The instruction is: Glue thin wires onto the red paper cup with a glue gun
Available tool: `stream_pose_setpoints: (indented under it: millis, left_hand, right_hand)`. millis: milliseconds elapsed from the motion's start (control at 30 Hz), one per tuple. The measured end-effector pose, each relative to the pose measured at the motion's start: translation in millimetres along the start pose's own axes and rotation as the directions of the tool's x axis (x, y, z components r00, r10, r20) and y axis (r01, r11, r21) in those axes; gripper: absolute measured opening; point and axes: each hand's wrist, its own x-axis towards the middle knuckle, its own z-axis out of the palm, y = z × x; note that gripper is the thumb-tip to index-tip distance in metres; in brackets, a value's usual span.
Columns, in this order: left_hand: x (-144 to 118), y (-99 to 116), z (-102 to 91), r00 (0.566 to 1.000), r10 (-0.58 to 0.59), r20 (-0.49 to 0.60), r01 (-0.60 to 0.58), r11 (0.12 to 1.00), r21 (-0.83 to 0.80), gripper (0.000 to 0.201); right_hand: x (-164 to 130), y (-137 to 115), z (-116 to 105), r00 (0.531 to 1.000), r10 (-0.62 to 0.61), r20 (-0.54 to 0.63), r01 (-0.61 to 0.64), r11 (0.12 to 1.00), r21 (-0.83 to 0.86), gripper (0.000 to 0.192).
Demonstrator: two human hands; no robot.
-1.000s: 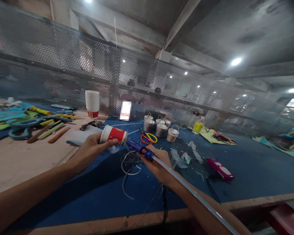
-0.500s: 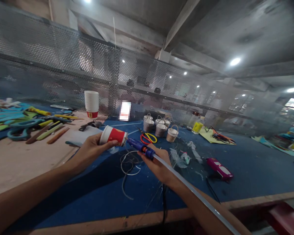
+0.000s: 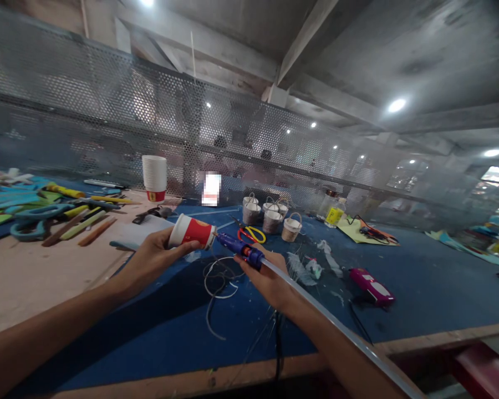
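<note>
My left hand (image 3: pixel 153 256) is closed around a white and red paper cup (image 3: pixel 191 231), tipped on its side with its base toward the right. My right hand (image 3: pixel 270 280) grips a blue hot glue gun (image 3: pixel 239 247), its nozzle at the edge of the cup's base; whether it touches I cannot tell. A long clear glue stick (image 3: pixel 316 308) runs out of the gun's back toward me. Loose loops of pale cord (image 3: pixel 210 291) lie on the blue table beneath the cup and gun.
Several small buckets with handles (image 3: pixel 271 220) stand behind red and yellow scissors (image 3: pixel 251 234). At the left are a stack of paper cups (image 3: pixel 154 174), blue scissors (image 3: pixel 33 224) and pencils. A magenta device (image 3: pixel 372 288) lies right. A perforated metal screen (image 3: pixel 158 111) rises behind.
Almost nothing differs. The view has shifted very slightly, while the cup and the glue gun keep nearly the same places.
</note>
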Motion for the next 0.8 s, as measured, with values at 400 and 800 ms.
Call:
stream_pose_setpoints:
  millis: [400, 800]
  left_hand:
    - [-1, 0, -0.2, 0.999, 0.038, 0.015, -0.039, 0.999, 0.037, 0.025]
    - [-2, 0, -0.7, 0.998, 0.053, 0.029, -0.056, 0.993, 0.108, 0.032]
  right_hand:
    - [2, 6, 4, 0.999, 0.014, -0.035, -0.015, 1.0, -0.009, 0.026]
    - [16, 2, -1, 0.97, 0.241, 0.026, -0.239, 0.931, 0.277, 0.036]
